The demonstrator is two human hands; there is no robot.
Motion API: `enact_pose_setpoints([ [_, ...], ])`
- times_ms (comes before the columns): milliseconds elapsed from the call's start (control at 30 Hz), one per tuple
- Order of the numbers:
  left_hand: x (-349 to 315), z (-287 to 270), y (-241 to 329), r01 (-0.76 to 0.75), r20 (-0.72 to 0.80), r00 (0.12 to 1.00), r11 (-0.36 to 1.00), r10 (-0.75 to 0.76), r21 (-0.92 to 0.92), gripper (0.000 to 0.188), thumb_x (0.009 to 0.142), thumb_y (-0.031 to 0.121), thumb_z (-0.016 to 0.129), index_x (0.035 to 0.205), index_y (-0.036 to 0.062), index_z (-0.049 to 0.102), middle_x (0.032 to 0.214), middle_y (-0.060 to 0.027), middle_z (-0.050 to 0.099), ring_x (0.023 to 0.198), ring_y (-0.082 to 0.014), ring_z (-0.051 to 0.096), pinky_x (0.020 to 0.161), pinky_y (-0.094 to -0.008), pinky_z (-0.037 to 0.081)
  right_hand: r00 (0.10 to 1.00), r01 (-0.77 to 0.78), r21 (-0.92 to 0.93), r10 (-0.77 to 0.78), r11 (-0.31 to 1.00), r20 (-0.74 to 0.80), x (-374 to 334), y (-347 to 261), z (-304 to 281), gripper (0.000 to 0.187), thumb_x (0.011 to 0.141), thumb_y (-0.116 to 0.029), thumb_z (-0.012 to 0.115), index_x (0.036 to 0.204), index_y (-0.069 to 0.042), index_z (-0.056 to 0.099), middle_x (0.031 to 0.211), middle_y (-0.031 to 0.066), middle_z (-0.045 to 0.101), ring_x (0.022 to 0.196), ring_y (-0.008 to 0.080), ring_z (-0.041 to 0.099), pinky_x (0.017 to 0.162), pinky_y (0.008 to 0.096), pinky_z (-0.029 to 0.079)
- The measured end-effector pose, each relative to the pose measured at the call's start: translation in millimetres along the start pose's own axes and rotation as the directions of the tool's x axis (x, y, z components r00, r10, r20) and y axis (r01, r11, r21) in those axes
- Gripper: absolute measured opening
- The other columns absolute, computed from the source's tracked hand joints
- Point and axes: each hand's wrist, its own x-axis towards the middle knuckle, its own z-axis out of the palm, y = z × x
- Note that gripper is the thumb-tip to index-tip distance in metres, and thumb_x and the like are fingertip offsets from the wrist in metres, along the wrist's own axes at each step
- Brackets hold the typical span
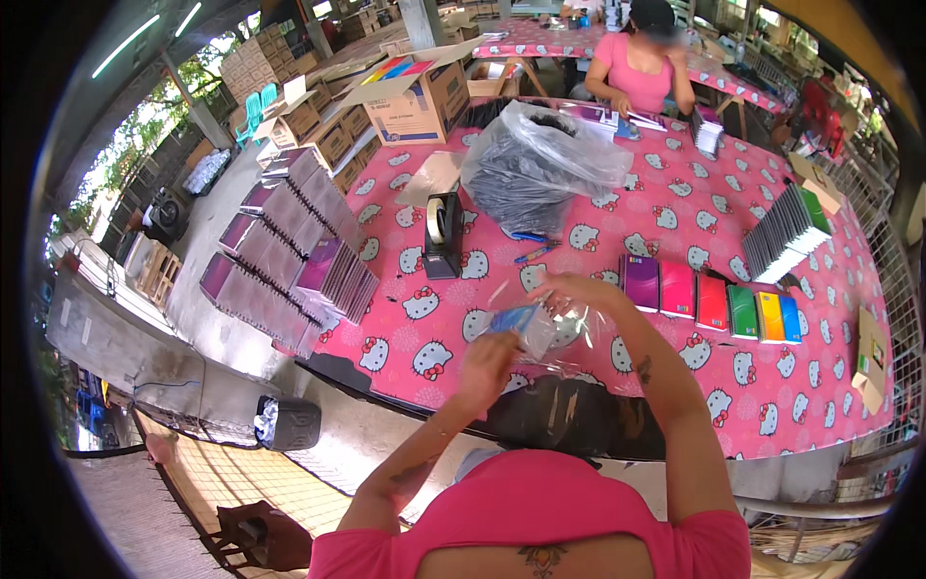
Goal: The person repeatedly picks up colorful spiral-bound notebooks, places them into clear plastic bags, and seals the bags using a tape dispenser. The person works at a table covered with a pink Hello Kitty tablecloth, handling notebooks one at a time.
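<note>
At the near edge of the table, a blue-covered notebook (513,318) lies partly inside a clear plastic sleeve (538,333). My left hand (489,363) closes on its near left side. On its far right side, my right hand (567,291) has its fingers bent around the loose clear plastic; the fingertips are partly hidden by glare. Right of my right forearm runs an overlapping row of notebooks (676,288) with purple, pink, red, green, yellow and blue covers. Ahead of my hands are a black tape dispenser (443,241) and some pens (533,254).
Stacks of wrapped spiral notebooks (289,246) stand at the left edge. A big clear bag (540,159) of dark material sits mid-table. Cardboard boxes (422,101) are behind. Another notebook stack (786,234) leans at right. A co-worker (637,72) handles notebooks at the far side.
</note>
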Motion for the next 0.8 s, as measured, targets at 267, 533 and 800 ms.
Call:
enact_pose_setpoints([
  [267, 9.7, -13.6, -45.2, 0.507, 0.110, 0.862, 0.828, -0.496, -0.240, 0.033, 0.092, -0.001, 0.055, 0.125, 0.0016, 0.059, 0.093, -0.0169, 0.067, 0.081, -0.0270, 0.066, 0.072, -0.0340, 0.052, 0.888, 0.364, -0.064, -0.367, 0.929, -0.277, -21.6, 14.6, 14.9, 0.066, 0.093, -0.064, 0.048, 0.138, -0.016, 0.054, 0.135, 0.0126, 0.054, 0.130, 0.0317, 0.048, 0.099, 0.0501, 0.043],
  [533, 98.6, -54.8, -208.5, 0.830, 0.029, 0.512, 0.485, -0.859, -0.274, 0.026, 0.090, 0.019, 0.066, 0.111, 0.0040, 0.068, 0.082, -0.0056, 0.065, 0.077, -0.0160, 0.063, 0.066, -0.0316, 0.051, 0.610, 0.321, -0.863, -0.782, 0.389, -0.126, -67.3, -48.6, 60.8, 0.029, 0.081, -0.026, 0.074, 0.107, -0.016, 0.067, 0.134, 0.0058, 0.053, 0.128, 0.0290, 0.048, 0.108, 0.0513, 0.031],
  [800, 48.4, -15.8, -238.0, 0.456, 0.277, 0.486, -0.030, -0.829, -0.890, 0.015, 0.086, 0.015, 0.068, 0.093, 0.0016, 0.071, 0.078, -0.0034, 0.069, 0.061, -0.0150, 0.062, 0.058, -0.0295, 0.048, 0.553, 0.267, -0.880, -0.810, 0.394, -0.195, -37.8, -60.5, 110.1, 0.034, 0.083, -0.030, 0.070, 0.110, -0.012, 0.066, 0.109, 0.0064, 0.066, 0.108, 0.0249, 0.060, 0.102, 0.0489, 0.033],
])
